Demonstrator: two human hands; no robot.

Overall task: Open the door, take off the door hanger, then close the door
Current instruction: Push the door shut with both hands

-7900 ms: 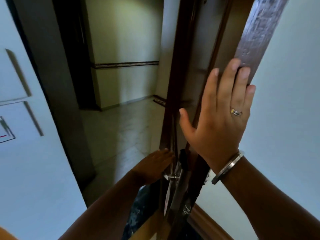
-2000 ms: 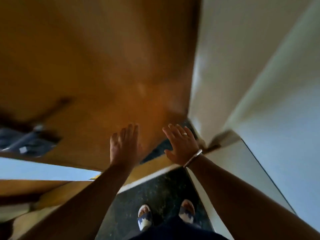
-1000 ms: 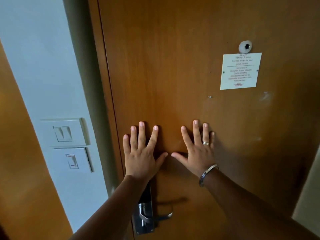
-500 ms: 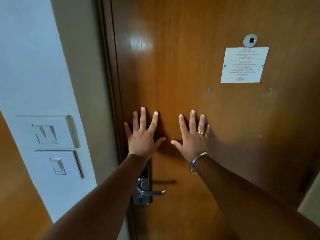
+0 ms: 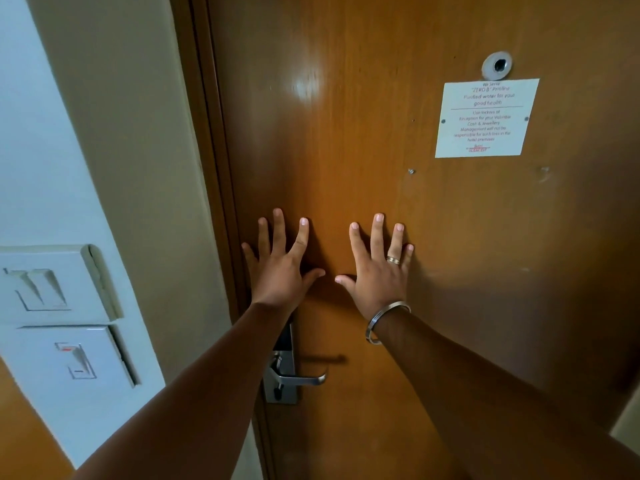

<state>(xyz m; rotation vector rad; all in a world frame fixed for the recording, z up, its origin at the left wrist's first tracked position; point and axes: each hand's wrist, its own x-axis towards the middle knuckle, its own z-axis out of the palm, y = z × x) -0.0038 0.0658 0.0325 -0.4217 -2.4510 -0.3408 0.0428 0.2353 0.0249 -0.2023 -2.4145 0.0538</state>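
The brown wooden door (image 5: 346, 116) fills most of the view and sits shut in its dark frame (image 5: 211, 168). My left hand (image 5: 280, 268) lies flat on the door near its left edge, fingers spread, holding nothing. My right hand (image 5: 377, 268), with a ring and a metal bangle, is pressed flat beside it. Below my left wrist is the silver lever handle (image 5: 298, 377) on its lock plate. No door hanger is in view.
A white notice (image 5: 485, 119) is fixed to the door under a peephole (image 5: 497, 65). On the white wall to the left are two switch plates (image 5: 55, 282), (image 5: 72, 362). A beige wall strip (image 5: 138, 168) runs beside the frame.
Earlier the door stood open with my left hand at the outer handle. Now it is shut, and both palms stay flat on it. The view has moved slightly closer over the last second.
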